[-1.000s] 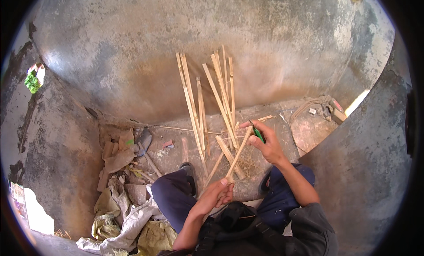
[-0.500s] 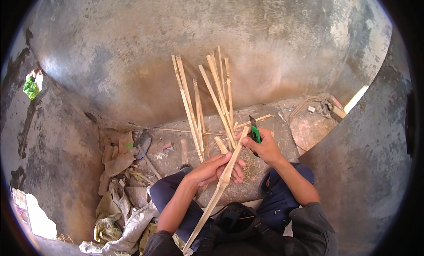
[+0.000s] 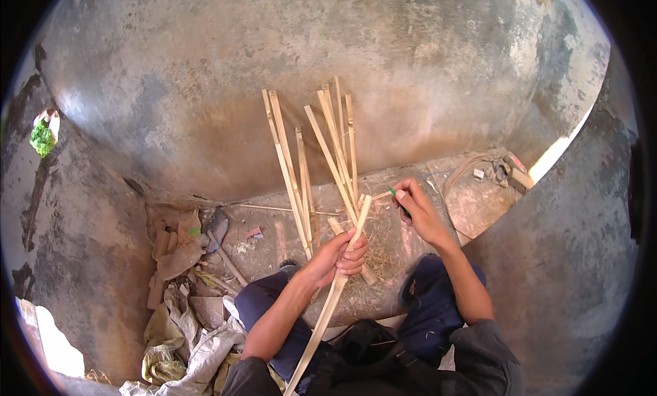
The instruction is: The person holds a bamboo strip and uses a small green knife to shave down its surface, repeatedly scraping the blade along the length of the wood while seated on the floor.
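My left hand (image 3: pixel 340 258) is closed round a long bamboo strip (image 3: pixel 319 333), which slants from near my lap up past my fist. A node shows on the strip close to the fist. To the right, apart from the strip, my right hand (image 3: pixel 419 210) grips a green utility knife (image 3: pixel 393 191); its blade is hard to make out, and most of its handle is hidden by the fingers. Below and beside my left hand a short thick bamboo piece (image 3: pixel 368 274) lies on the floor, partly covered by the hand. Thin shavings (image 3: pixel 387 265) are scattered around it.
Several bamboo strips (image 3: pixel 287 165) lean against the curved concrete wall (image 3: pixel 226 74) ahead. At the left lie broken rubble (image 3: pixel 181 249), a trowel-like tool (image 3: pixel 217 228) and crumpled sacks (image 3: pixel 195 345). A coil of cord (image 3: pixel 457 172) and a brick (image 3: pixel 521 180) are at the far right.
My right hand with the knife has moved off the strip's upper end, slightly right. My left fingers, spread under the strip before, are now wrapped round it, and the strip has turned and shifted slightly left.
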`<state>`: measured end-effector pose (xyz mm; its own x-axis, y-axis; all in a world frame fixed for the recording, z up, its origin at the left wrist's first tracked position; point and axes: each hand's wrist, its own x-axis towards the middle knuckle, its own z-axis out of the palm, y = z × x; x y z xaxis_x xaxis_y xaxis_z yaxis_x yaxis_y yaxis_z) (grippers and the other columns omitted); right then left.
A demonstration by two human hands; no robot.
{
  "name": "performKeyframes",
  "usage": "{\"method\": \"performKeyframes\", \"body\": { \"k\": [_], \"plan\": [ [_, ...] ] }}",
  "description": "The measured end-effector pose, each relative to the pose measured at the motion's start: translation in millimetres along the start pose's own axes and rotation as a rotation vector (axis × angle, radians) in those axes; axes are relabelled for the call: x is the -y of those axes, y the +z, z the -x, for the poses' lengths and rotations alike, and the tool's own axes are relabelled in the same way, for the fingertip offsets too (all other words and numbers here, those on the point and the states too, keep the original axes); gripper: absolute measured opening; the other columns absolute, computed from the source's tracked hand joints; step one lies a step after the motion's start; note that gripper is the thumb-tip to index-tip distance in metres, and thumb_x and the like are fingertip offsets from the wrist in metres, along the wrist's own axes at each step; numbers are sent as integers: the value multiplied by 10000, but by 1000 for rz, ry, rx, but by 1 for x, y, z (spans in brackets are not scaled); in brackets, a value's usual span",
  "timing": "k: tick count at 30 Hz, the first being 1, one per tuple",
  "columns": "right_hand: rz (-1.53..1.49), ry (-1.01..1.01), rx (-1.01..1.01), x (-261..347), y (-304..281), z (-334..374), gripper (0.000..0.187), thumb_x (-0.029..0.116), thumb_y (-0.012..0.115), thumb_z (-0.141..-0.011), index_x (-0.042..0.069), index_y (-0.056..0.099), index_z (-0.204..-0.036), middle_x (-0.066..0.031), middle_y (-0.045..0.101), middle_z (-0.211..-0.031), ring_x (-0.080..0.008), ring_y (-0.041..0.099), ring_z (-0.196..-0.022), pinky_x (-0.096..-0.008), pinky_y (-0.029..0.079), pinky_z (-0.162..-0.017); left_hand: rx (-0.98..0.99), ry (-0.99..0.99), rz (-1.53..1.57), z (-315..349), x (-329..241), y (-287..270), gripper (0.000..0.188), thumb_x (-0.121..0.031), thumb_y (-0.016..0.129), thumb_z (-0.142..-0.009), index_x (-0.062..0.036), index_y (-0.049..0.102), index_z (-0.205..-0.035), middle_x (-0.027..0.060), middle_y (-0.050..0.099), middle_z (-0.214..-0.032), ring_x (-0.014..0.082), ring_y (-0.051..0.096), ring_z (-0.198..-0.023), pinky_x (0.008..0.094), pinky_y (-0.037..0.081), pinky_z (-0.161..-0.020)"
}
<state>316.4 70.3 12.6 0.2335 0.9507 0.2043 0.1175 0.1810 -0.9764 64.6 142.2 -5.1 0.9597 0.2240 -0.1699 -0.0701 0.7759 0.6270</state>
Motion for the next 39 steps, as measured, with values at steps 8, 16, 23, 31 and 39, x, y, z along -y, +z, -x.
{"method": "performKeyframes", "body": {
  "k": [8,16,23,31,39],
  "plan": [
    [-486,687,302,8,25,-2,265,348,470,-1191,94,533,-1147,-28,567,-868,-74,480,-615,-230,372,-488,-213,84,-175,4,5,0,385,-437,401,-1205,-129,511,-1002,-74,368,-752,37,320,-558,222,315,-520],
    [-799,532,246,15,-13,-8,235,341,478,-1182,115,532,-1145,-19,545,-851,-89,489,-629,-225,398,-479,-485,134,-346,10,3,-28,380,-446,413,-1200,-123,530,-1038,-62,396,-766,48,350,-596,222,337,-557],
    [134,59,103,3,20,11,278,322,556,-1151,60,647,-1125,-46,609,-869,-151,584,-752,-301,471,-681,-274,134,-137,20,1,-17,362,-406,407,-1207,-108,551,-1062,-60,399,-771,56,384,-599,237,355,-559],
    [576,-372,156,13,53,29,229,229,720,-1033,22,710,-1129,-167,722,-972,-387,722,-851,-430,560,-726,-272,219,-185,25,14,-2,362,-421,387,-1214,-105,529,-1105,-47,391,-825,55,369,-615,238,348,-606],
    [670,-450,151,8,58,30,259,278,726,-1027,42,704,-1132,-152,766,-1045,-373,758,-844,-434,587,-680,-222,253,-283,28,20,-5,411,-461,324,-1219,-99,505,-1147,-42,380,-854,64,368,-643,251,361,-630]
  ]
}}
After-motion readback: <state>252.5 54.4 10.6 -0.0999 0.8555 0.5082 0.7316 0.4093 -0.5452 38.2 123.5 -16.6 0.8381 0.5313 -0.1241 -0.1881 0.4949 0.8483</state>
